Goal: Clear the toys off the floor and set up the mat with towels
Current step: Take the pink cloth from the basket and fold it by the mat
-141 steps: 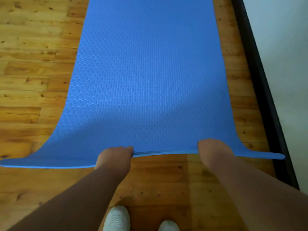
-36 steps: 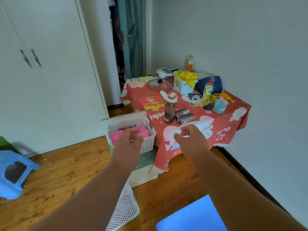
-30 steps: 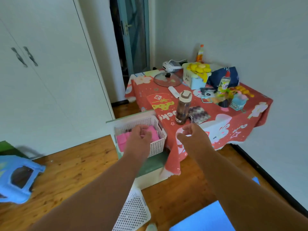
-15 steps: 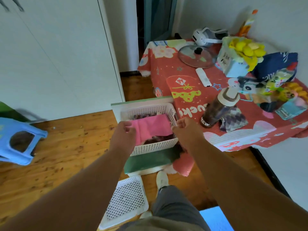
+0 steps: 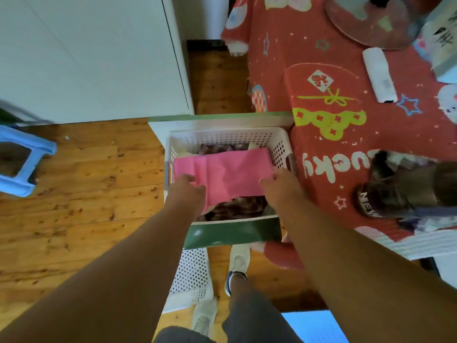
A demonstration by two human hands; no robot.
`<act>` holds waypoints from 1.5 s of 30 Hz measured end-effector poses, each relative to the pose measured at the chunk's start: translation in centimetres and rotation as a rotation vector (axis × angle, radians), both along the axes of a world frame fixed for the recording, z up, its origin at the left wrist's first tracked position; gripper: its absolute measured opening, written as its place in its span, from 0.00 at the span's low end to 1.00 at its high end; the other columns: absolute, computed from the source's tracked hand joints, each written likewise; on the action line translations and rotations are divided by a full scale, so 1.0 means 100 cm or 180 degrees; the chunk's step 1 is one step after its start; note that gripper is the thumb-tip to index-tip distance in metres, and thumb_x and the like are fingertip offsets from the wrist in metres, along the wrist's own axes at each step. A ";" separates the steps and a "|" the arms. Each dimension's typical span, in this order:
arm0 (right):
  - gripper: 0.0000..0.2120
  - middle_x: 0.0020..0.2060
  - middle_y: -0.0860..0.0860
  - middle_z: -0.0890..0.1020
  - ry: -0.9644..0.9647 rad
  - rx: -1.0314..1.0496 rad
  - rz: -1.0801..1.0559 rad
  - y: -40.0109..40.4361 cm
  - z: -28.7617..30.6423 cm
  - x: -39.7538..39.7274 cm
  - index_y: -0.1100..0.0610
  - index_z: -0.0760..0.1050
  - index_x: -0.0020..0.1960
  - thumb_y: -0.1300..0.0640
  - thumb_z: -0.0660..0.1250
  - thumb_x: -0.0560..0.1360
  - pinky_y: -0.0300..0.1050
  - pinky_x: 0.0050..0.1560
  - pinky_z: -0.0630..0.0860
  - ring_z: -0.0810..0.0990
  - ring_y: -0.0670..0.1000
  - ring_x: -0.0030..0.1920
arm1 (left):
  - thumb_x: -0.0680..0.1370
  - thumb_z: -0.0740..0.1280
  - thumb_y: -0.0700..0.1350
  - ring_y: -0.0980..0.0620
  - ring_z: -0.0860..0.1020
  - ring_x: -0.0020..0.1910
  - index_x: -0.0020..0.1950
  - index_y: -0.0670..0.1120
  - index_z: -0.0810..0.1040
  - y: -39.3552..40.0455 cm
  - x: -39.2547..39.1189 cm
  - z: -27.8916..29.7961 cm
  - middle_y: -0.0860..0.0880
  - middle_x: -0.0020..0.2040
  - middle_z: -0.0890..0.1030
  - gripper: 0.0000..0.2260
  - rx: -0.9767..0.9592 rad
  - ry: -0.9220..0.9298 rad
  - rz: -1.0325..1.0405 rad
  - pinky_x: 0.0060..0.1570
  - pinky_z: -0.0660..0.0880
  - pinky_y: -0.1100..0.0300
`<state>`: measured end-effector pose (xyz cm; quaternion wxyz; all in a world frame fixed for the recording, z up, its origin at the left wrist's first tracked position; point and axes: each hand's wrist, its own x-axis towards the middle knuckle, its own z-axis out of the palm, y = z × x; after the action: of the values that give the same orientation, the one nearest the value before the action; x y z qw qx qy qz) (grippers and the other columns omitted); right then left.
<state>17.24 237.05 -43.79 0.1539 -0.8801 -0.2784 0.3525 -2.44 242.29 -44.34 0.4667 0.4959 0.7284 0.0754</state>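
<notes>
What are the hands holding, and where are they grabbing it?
The pink towel in the white basket: left hand grips its left edge, right hand pinches its right edge.

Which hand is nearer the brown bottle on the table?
Right. The right hand holds the pink towel's edge on the bottle's side; the left hand holds the far edge.

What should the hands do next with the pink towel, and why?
Probably lift the pink towel straight up out of the white basket. Both the left hand and right hand already pinch its near corners, it lies on top of the other cloths, and the blue mat waits behind.
</notes>
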 end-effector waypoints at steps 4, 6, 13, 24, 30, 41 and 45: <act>0.12 0.52 0.57 0.79 -0.0068 -0.0223 0.0065 0.021 -0.035 0.009 0.60 0.74 0.57 0.56 0.64 0.77 0.50 0.50 0.78 0.78 0.58 0.49 | 0.78 0.63 0.44 0.47 0.76 0.43 0.70 0.47 0.68 0.015 0.008 -0.032 0.42 0.61 0.73 0.19 -0.0097 0.0443 -0.0127 0.25 0.70 0.64; 0.15 0.56 0.60 0.78 -0.0052 -0.0359 0.0031 0.029 -0.050 0.011 0.61 0.73 0.60 0.55 0.63 0.77 0.50 0.54 0.78 0.78 0.60 0.54 | 0.78 0.64 0.45 0.43 0.76 0.49 0.70 0.48 0.66 0.019 0.011 -0.043 0.41 0.63 0.71 0.21 -0.0142 0.0633 -0.0188 0.36 0.76 0.57; 0.22 0.63 0.60 0.74 -0.0197 -0.0819 -0.0143 0.045 -0.086 0.014 0.59 0.66 0.68 0.58 0.63 0.75 0.56 0.58 0.77 0.76 0.62 0.59 | 0.76 0.65 0.50 0.33 0.72 0.62 0.77 0.50 0.50 0.028 0.021 -0.064 0.38 0.70 0.63 0.34 -0.0324 0.1204 -0.0246 0.56 0.74 0.38; 0.16 0.62 0.60 0.76 -0.0711 -0.1008 0.0006 0.047 -0.130 0.025 0.59 0.71 0.66 0.60 0.58 0.79 0.57 0.60 0.75 0.76 0.62 0.60 | 0.77 0.62 0.41 0.37 0.74 0.62 0.74 0.40 0.58 0.039 0.026 -0.083 0.39 0.66 0.73 0.27 -0.0152 0.1309 -0.0112 0.58 0.74 0.41; 0.16 0.61 0.63 0.77 -0.0811 -0.1037 0.0029 0.048 -0.138 0.025 0.62 0.69 0.66 0.61 0.58 0.79 0.60 0.60 0.75 0.77 0.64 0.60 | 0.76 0.61 0.39 0.41 0.78 0.50 0.59 0.43 0.73 0.032 0.026 -0.076 0.43 0.53 0.77 0.12 0.0191 0.1371 -0.0269 0.49 0.78 0.42; 0.05 0.50 0.56 0.78 -0.1045 0.0241 0.0427 0.035 -0.119 0.014 0.58 0.75 0.46 0.56 0.65 0.75 0.52 0.49 0.78 0.77 0.58 0.48 | 0.77 0.59 0.44 0.40 0.74 0.56 0.49 0.47 0.68 0.024 0.032 -0.070 0.42 0.55 0.76 0.02 0.0374 0.1538 -0.0040 0.58 0.72 0.42; 0.12 0.39 0.55 0.75 -0.0421 0.0743 0.0077 0.033 -0.104 0.004 0.55 0.66 0.35 0.55 0.66 0.73 0.40 0.31 0.64 0.69 0.48 0.31 | 0.77 0.59 0.40 0.44 0.77 0.40 0.47 0.49 0.68 0.031 0.033 -0.061 0.46 0.41 0.78 0.04 0.0391 0.1259 0.0339 0.41 0.78 0.45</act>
<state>17.61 240.39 -54.23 0.2323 -0.8741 -0.3377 0.2607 0.91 245.42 -50.43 0.2789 0.4894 0.8250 0.0454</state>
